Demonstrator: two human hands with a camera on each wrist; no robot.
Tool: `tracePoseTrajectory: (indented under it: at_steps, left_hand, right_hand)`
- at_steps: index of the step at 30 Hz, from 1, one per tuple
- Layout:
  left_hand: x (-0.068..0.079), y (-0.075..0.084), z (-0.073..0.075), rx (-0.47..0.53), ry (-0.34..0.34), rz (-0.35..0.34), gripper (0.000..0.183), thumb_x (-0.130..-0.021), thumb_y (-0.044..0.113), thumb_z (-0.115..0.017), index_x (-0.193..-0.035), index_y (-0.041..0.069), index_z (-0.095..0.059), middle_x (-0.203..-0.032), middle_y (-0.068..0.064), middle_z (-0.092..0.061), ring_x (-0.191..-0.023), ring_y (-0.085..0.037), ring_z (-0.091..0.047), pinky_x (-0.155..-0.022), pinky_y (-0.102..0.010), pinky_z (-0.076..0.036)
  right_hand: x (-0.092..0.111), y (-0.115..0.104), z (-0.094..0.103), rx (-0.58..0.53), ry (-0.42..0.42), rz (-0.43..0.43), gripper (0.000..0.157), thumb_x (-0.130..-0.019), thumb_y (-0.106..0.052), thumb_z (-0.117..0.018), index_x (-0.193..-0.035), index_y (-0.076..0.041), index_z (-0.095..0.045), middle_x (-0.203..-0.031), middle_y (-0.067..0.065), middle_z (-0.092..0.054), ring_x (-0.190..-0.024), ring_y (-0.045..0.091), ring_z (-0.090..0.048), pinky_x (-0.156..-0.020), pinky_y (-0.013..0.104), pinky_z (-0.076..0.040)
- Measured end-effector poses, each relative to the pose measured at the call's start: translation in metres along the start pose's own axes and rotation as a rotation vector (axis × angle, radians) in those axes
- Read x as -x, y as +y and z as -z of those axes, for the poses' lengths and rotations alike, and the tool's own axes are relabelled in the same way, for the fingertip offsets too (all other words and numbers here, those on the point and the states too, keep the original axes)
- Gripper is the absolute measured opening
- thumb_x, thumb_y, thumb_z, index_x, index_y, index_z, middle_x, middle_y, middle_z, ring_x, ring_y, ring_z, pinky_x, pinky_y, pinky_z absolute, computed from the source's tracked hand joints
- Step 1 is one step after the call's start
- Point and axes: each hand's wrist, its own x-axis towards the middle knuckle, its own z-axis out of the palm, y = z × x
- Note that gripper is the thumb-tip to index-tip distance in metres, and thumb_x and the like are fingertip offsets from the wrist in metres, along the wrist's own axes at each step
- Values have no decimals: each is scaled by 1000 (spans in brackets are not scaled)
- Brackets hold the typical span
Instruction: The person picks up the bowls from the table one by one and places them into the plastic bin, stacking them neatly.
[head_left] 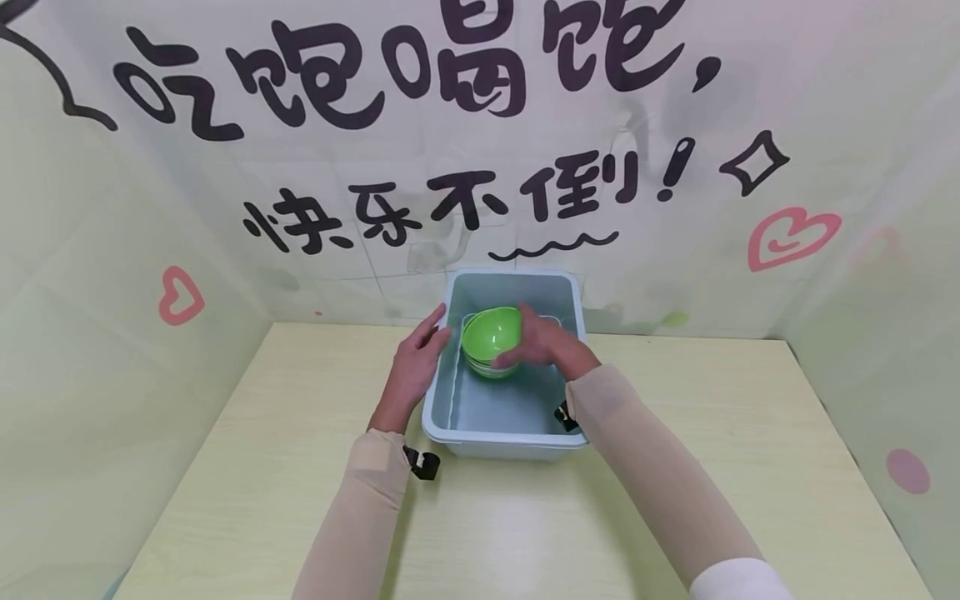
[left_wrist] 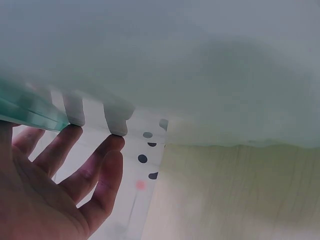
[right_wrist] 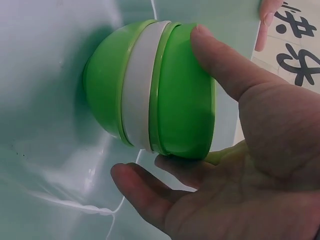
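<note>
A stack of bowls, green with a white one among them, sits inside a light blue plastic bin (head_left: 506,439). My right hand (head_left: 536,337) reaches into the bin and grips the top green bowl (head_left: 491,332). In the right wrist view, the thumb of the right hand (right_wrist: 255,145) lies on that bowl's side, with a finger against its opposite side. Below it the white bowl (right_wrist: 142,85) and a lower green bowl (right_wrist: 107,82) show. My left hand (head_left: 414,367) is at the bin's left side; in the left wrist view, fingertips (left_wrist: 117,142) touch its outer wall.
The bin stands on a pale wooden table (head_left: 300,467), close to a back wall covering (head_left: 330,292) with large black lettering and pink hearts. Similar sheets hang left and right. A black wrist device (head_left: 423,464) is on the left forearm.
</note>
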Motion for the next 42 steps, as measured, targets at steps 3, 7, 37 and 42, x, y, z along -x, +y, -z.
tracePoseTrajectory:
  at_steps: [3, 7, 37, 42]
  left_hand:
    - [0, -1, 1, 0, -3, 2, 49, -104, 51, -51, -152, 47, -43, -164, -3, -41, -154, -25, -35, -125, -50, -31]
    - [0, -1, 1, 6, -6, 2, 49, -105, 49, -51, -152, 47, -42, -164, -4, -40, -155, -26, -34, -125, -50, -31]
    - [-1, 1, 10, -161, -23, -41, 54, -104, 52, -49, -156, 42, -38, -159, -7, -48, -138, -34, -54, -111, -53, -48]
    - [1, 2, 12, -251, -10, -59, 52, -105, 54, -45, -156, 44, -37, -156, -3, -51, -130, -33, -61, -106, -53, -51]
  right_hand:
    - [1, -1, 0, 0, -4, 8, 112, -79, -34, -88, -159, -2, -16, -146, 25, -50, -133, 41, -52, -116, 52, -43]
    - [2, -2, 1, -9, -14, 9, 112, -80, -33, -87, -160, -2, -15, -148, 26, -49, -135, 42, -51, -117, 53, -42]
    - [-4, 0, 7, -85, -52, -6, 117, -89, -50, -74, -163, -1, 1, -169, 24, -17, -156, 40, -24, -127, 53, -25]
    - [-3, 1, 8, -125, -19, 43, 107, -92, -48, -70, -162, 3, -7, -166, 27, -24, -155, 39, -28, -127, 53, -27]
